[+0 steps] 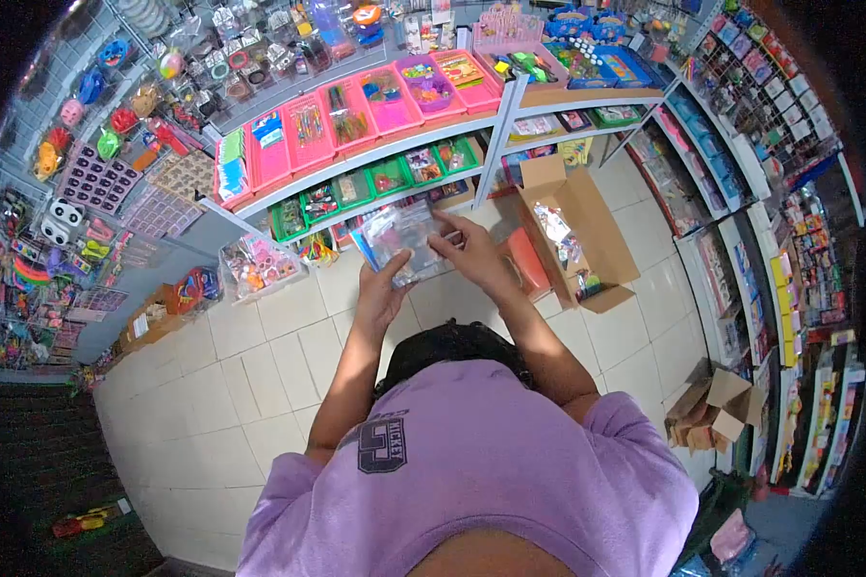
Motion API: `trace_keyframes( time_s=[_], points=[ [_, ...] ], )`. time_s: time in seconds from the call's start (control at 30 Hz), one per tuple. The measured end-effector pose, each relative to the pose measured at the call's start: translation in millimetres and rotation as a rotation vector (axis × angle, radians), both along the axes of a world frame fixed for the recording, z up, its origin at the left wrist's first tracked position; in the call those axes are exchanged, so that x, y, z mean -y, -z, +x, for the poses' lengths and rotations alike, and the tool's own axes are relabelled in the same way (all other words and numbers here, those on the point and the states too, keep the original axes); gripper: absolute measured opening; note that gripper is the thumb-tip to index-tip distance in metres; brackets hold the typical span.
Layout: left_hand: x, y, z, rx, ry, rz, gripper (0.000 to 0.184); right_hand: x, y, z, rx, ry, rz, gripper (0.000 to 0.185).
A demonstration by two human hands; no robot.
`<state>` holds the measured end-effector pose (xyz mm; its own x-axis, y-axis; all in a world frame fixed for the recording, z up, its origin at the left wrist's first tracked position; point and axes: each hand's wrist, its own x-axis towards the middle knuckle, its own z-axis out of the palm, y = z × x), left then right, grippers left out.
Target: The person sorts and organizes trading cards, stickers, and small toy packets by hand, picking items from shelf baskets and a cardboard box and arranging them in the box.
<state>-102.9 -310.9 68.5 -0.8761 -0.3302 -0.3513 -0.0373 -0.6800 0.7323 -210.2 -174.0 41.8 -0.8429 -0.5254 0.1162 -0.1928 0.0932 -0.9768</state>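
Note:
A flat, clear plastic packet point(394, 231) with a blue edge on its left side is held up in front of my chest. My left hand point(383, 288) grips its lower part, the thumb lying on top. At the packet's right edge is my right hand point(464, 252), its fingers bent and touching the plastic near the upper corner. What is inside the packet is too small and glary to make out. Behind it is a shelf with green baskets point(388, 178) of small packaged goods.
Pink trays point(308, 133) line the upper shelf. An open cardboard box point(606, 245) stands on the tiled floor to the right, beside a red-orange item point(524, 262). A clear bin point(260, 269) sits at left, smaller cartons point(717, 409) at lower right. Racks of goods flank both sides.

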Motion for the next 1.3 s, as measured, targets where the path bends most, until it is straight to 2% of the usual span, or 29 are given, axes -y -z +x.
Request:
trace_keyframes(
  time_s=[0.1, 0.23, 0.5, 0.6, 0.7, 0.8, 0.93, 1.03, 1.07, 1.17, 1.2, 1.3],
  points=[
    [15, 22, -7, -0.04, 0.046, 0.02, 0.036, 6, -9, -5, -0.012, 0.02, 0.113, 0.048],
    [26, 47, -27, -0.073, 0.109, 0.057, 0.039, 12, 18, -21, 0.097, 0.07, 0.124, 0.04],
    [48, 71, -102, 0.041, 0.065, 0.146, 0.034, 30, 39, -101, 0.455, -0.015, -0.059, 0.03],
    [57, 86, -140, 0.065, -0.028, 0.148, 0.03, 40, 58, -140, 0.866, 0.072, -0.246, 0.028],
    [72, 108, -176, 0.038, -0.038, 0.045, 0.031, 46, 95, -172, 0.857, 0.169, -0.293, 0.028],
    [86, 146, -199, 0.157, -0.032, 0.131, 0.032, 47, 104, -203, 0.64, 0.088, -0.074, 0.026],
    [93, 178, -234, 0.191, 0.024, 0.346, 0.032, 54, 160, -225, 0.646, 0.141, 0.01, 0.019],
    [87, 217, -258, 0.189, -0.005, 0.265, 0.033, 62, 204, -229, 0.643, 0.209, 0.005, 0.021],
    [85, 242, -263, 0.175, 0.048, 0.07, 0.033, 68, 218, -228, 0.733, 0.252, -0.071, 0.023],
    [96, 285, -270, 0.318, 0.157, -0.171, 0.033, 78, 241, -233, 0.7, 0.234, 0.04, 0.023],
    [97, 285, -276, 0.411, 0.146, -0.218, 0.031, 74, 265, -234, 0.492, 0.179, 0.221, 0.023],
    [104, 299, -280, 0.372, 0.22, -0.242, 0.032, 83, 299, -240, 0.661, 0.254, 0.001, 0.032]
  ],
)
